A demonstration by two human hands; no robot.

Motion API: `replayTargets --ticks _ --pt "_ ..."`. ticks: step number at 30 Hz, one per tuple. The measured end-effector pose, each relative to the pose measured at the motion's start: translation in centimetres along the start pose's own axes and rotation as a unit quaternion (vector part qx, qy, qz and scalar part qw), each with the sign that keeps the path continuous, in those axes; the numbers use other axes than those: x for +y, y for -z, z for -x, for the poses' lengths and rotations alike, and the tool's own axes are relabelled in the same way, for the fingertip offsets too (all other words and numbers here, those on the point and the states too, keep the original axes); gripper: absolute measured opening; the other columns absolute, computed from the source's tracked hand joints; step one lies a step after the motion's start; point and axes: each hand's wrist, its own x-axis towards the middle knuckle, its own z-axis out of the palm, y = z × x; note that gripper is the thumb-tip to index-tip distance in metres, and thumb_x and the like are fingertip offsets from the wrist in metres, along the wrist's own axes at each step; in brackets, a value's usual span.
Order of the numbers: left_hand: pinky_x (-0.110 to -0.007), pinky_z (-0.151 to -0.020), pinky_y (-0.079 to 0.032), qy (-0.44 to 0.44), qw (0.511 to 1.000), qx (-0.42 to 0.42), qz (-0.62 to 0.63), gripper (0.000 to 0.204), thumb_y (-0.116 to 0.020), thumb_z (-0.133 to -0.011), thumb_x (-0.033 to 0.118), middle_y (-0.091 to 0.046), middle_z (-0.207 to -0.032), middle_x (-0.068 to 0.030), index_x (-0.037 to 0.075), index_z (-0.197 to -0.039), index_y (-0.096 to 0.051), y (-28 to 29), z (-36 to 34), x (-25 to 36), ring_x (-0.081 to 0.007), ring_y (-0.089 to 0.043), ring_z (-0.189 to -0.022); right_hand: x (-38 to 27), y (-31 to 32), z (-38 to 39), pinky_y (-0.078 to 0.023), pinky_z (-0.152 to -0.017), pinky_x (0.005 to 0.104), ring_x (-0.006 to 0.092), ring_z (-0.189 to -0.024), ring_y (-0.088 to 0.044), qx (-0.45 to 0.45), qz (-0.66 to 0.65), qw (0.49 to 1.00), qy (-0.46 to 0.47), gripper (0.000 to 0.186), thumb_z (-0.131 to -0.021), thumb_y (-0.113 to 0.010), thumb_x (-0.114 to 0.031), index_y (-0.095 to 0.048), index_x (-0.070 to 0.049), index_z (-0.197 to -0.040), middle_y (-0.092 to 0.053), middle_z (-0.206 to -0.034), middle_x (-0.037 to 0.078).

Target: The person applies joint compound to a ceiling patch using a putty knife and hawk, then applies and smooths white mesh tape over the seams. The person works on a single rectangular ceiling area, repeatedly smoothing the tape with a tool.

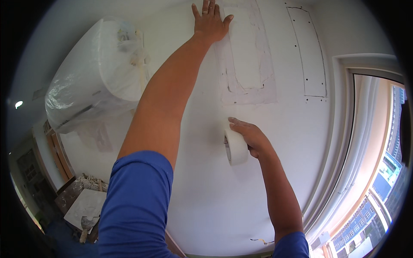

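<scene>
My left hand (211,23) is raised high with its fingers spread flat against the white wall (198,185). It rests at the upper left edge of a patched rectangle (247,47), whose outline is covered by pale strips with rough filler along them. Lower down, my right hand (253,136) grips a wide roll of white tape (238,148) from its right side, close to the wall. The roll stands on edge with its hollow core facing left. Whether a strip runs from the roll up to my left hand, I cannot tell.
A plastic-wrapped wall unit (92,77) hangs at upper left. A narrow outlined panel (307,51) with dark screw dots is at upper right, beside a window frame (344,129). At lower left, a scraper (88,224) lies by a pale board (86,204). A wire (260,241) pokes from the wall.
</scene>
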Motion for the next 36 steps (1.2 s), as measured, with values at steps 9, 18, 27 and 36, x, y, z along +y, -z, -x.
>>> replayTargets --ticks 9,18,27,36 --pt "-0.068 -0.130 -0.004 -0.032 0.999 -0.021 -0.003 0.072 -0.025 -0.115 0.052 -0.017 -0.179 -0.0204 0.003 -0.167 -0.034 1.1 -0.8 0.0 -0.0385 -0.008 -0.166 -0.3 0.1 0.3 -0.059 -0.089 0.0313 0.0211 -0.097 -0.076 0.013 -0.002 1.000 0.000 0.057 -0.107 -0.060 -0.023 -0.050 0.001 -0.158 -0.072 -0.132 0.017" --pt "-0.069 -0.130 -0.003 0.018 0.995 -0.042 0.084 0.072 -0.026 -0.115 0.052 -0.011 -0.179 -0.0239 0.005 -0.169 -0.030 -0.2 -1.5 -0.4 -0.0419 -0.005 -0.166 1.1 0.4 -1.0 -0.058 -0.084 0.0363 0.0210 -0.100 -0.072 0.007 -0.011 1.000 0.015 0.062 -0.103 -0.064 -0.036 -0.055 -0.008 -0.158 -0.073 -0.128 0.014" --pt "-0.065 -0.132 -0.008 0.072 0.948 0.042 0.306 0.068 -0.037 -0.115 0.044 -0.013 -0.176 -0.0304 0.001 -0.167 -0.031 5.6 9.8 -2.8 -0.0469 -0.009 -0.164 1.0 -2.2 -1.7 -0.056 -0.101 0.0367 0.0246 -0.113 -0.069 -0.039 -0.072 0.996 0.017 0.064 -0.107 -0.060 -0.028 -0.045 0.004 -0.160 -0.065 -0.138 0.020" --pt "-0.059 -0.127 -0.033 0.170 0.803 -0.275 0.500 0.058 -0.060 -0.108 0.032 -0.043 -0.166 -0.0220 0.007 -0.158 -0.047 22.2 60.4 7.2 -0.0391 -0.045 -0.151 2.1 3.2 -3.3 -0.054 -0.108 0.0345 0.0213 -0.130 -0.064 0.019 -0.023 1.000 -0.007 0.051 -0.111 -0.060 -0.026 -0.055 -0.005 -0.157 -0.065 -0.143 0.013"
